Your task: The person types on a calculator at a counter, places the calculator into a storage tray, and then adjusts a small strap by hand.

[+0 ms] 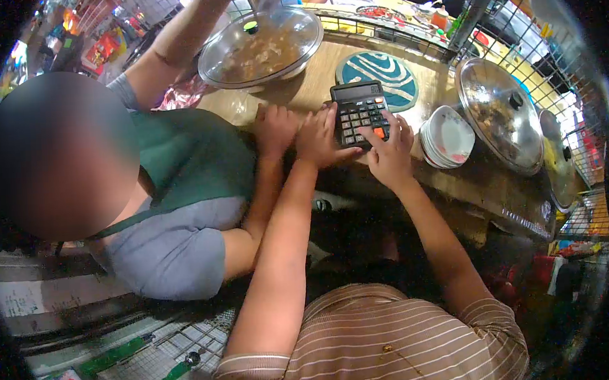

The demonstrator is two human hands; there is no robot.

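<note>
A black calculator (pixel 360 116) with an orange key lies on the wooden table (pixel 240 106). My left hand (pixel 319 138) holds it at the left side, with the fingers along that edge and the thumb by the lower corner. Over the lower right keys is my right hand (pixel 391 152), its fingers apart and one fingertip on or just above the keypad. Beyond the calculator lies a round teal and white mat (pixel 384 74). A stack of white dishes (pixel 450 137) stands to the right of my right hand.
At my left, a person in a green apron (pixel 194 150) rests one hand (pixel 274 129) beside mine and raises the other arm over a glass-lidded pan of food (pixel 261 52). More glass-lidded pans (pixel 498 107) line the right side. Wire mesh (pixel 556 50) borders the table.
</note>
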